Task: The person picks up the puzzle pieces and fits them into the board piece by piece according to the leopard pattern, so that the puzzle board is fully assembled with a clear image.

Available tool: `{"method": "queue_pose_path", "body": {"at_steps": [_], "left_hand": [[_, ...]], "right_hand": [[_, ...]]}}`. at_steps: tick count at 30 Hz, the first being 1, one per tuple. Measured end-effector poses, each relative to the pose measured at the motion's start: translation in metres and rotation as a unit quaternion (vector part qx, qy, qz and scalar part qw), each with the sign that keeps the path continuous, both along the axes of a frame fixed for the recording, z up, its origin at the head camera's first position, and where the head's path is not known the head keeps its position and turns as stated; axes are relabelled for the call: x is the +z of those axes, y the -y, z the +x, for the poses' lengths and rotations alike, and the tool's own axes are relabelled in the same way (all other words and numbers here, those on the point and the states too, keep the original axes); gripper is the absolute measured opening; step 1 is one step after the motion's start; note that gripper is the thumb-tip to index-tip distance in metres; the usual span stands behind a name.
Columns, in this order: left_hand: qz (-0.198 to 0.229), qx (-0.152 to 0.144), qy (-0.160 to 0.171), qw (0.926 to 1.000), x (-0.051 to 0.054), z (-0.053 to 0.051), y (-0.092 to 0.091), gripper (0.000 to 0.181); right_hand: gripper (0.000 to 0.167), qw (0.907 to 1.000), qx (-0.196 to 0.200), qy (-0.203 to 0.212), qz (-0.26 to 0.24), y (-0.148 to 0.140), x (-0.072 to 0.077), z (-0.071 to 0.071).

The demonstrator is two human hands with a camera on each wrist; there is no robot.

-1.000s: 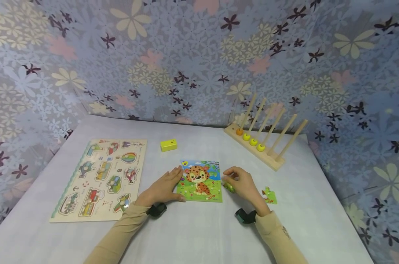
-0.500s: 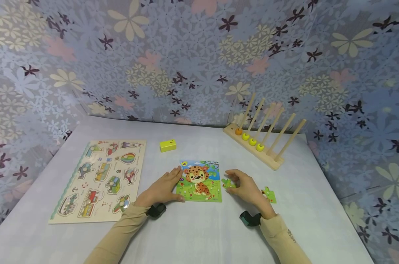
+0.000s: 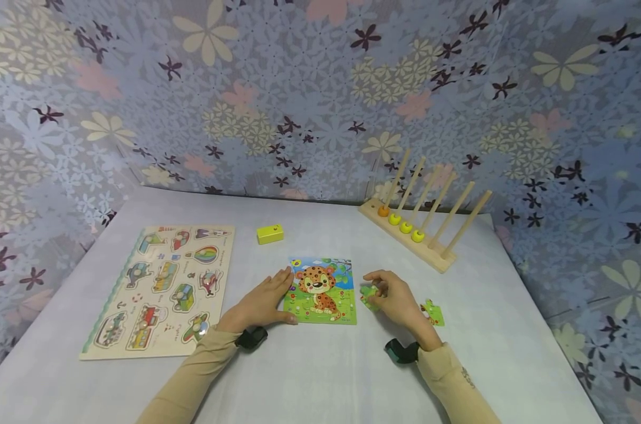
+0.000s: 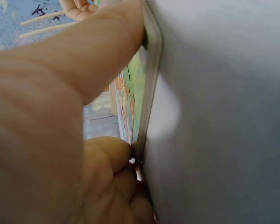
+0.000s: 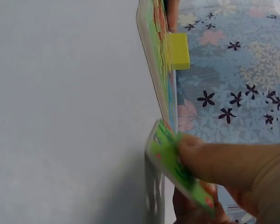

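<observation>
A square puzzle (image 3: 324, 294) with a spotted cub on green and blue lies flat mid-table. My left hand (image 3: 262, 301) rests at its left side, fingers extended along that edge and thumb by the near left corner. Just off the right edge, my right hand (image 3: 397, 299) pinches a green puzzle piece (image 3: 369, 298) between thumb and fingers. In the right wrist view that piece (image 5: 165, 153) is tilted and slightly blurred, with the thumb on its printed face. Another green piece (image 3: 434, 314) lies on the table beside the right wrist, partly hidden by it.
At left lies a large board (image 3: 156, 294) with vehicle pictures. A yellow block (image 3: 270, 234) sits behind the puzzle. Towards the back right stands a wooden rack (image 3: 429, 253) with upright pegs, an orange bead and several yellow ones. Patterned cloth (image 3: 320, 118) hangs behind the table.
My right hand has moved a little to the right, away from the puzzle, and the piece in its fingers has turned. My left hand stays in the same place.
</observation>
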State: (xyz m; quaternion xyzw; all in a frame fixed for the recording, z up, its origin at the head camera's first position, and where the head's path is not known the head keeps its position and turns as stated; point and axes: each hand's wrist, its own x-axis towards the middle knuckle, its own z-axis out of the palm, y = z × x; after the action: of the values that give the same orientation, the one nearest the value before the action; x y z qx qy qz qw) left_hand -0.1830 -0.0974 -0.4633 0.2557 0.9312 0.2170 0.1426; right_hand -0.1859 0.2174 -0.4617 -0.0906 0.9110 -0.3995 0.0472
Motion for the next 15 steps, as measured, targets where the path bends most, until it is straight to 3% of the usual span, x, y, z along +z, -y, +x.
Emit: {"method": "queue_pose_path", "body": {"at_steps": [8, 15], "left_hand": [[0.01, -0.006, -0.001, 0.9999, 0.0008, -0.0002, 0.0008, 0.101], [0.002, -0.008, -0.005, 0.9999, 0.0006, -0.0002, 0.0008, 0.1]], "right_hand": [[0.025, 0.9978, -0.061, 0.018, -0.018, -0.0051, 0.0018, -0.0051], [0.025, 0.9963, -0.073, 0.042, -0.018, -0.0072, 0.0043, -0.0082]]}}
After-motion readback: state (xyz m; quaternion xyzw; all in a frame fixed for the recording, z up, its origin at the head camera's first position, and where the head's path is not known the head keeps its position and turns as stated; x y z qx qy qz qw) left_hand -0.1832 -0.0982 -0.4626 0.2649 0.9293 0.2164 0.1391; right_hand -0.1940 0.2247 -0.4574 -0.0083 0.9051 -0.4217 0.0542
